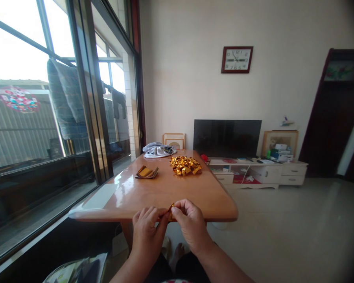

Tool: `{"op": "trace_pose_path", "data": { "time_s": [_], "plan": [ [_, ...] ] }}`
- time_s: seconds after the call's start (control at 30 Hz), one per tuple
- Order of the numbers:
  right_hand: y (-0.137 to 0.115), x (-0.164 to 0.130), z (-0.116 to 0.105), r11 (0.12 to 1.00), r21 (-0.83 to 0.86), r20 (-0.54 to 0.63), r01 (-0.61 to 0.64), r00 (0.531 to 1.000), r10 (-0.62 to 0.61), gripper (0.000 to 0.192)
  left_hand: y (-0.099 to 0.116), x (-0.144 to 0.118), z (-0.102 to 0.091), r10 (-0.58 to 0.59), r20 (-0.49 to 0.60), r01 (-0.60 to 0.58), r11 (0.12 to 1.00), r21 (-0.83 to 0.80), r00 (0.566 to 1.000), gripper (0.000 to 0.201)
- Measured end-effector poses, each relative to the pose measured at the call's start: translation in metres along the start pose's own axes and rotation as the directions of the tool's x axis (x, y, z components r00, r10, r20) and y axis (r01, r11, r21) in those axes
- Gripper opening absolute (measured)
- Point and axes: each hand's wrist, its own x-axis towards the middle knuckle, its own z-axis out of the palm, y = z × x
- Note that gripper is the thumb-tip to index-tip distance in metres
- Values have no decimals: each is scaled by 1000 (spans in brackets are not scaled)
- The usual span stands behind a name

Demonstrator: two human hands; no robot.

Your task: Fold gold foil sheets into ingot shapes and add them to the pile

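Observation:
My left hand [146, 231] and my right hand [189, 224] meet at the near edge of the wooden table [165, 192]. Together they pinch a small piece of gold foil paper [170, 210] between their fingertips; most of it is hidden by the fingers. Farther back on the table lies a pile of folded gold foil pieces [185, 165]. To its left sits a small stack of flat gold and brown paper sheets [147, 172].
A bundle of grey cloth [158, 149] lies at the table's far end. A sliding glass door [85, 98] runs along the left. A television [227, 138] stands on a low white cabinet [259, 173] at the back wall, under a clock [236, 59]. Tiled floor spreads to the right.

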Motion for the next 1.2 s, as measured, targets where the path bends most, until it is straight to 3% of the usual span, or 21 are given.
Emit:
{"op": "trace_pose_path", "data": {
  "time_s": [0.2,0.37,0.67,0.8,0.87,0.97,1.03,1.1,1.2],
  "plan": [
    [-4,0,1,982,166,-36,-94,994,101,24,2,1,2,-10,20,10,1000,-23,1000,13],
    [-9,-1,-1,965,234,17,-116,993,115,23,3,3,1,-25,46,30,993,-110,999,17],
    [0,-1,-3,976,188,7,-111,994,112,25,6,2,0,-55,84,65,989,-131,995,18],
    [-3,-1,-5,964,225,2,-140,990,143,23,12,6,-4,-106,125,137,952,-273,986,18],
    [-4,1,-7,967,216,2,-137,990,140,23,14,6,-4,-188,192,256,855,-451,963,22],
    [-6,3,-12,976,186,-30,-114,992,122,23,14,5,-3,-280,407,493,533,-688,870,28],
    [-8,3,-15,981,165,-40,-103,993,111,22,14,4,-2,-280,525,595,336,-730,803,30],
    [-12,3,-16,982,152,-14,-111,993,114,22,12,4,-2,-274,582,640,232,-732,765,30],
    [-19,1,-17,981,132,51,-140,990,134,21,11,4,-2,-267,609,660,190,-727,747,30]
  ]
}}
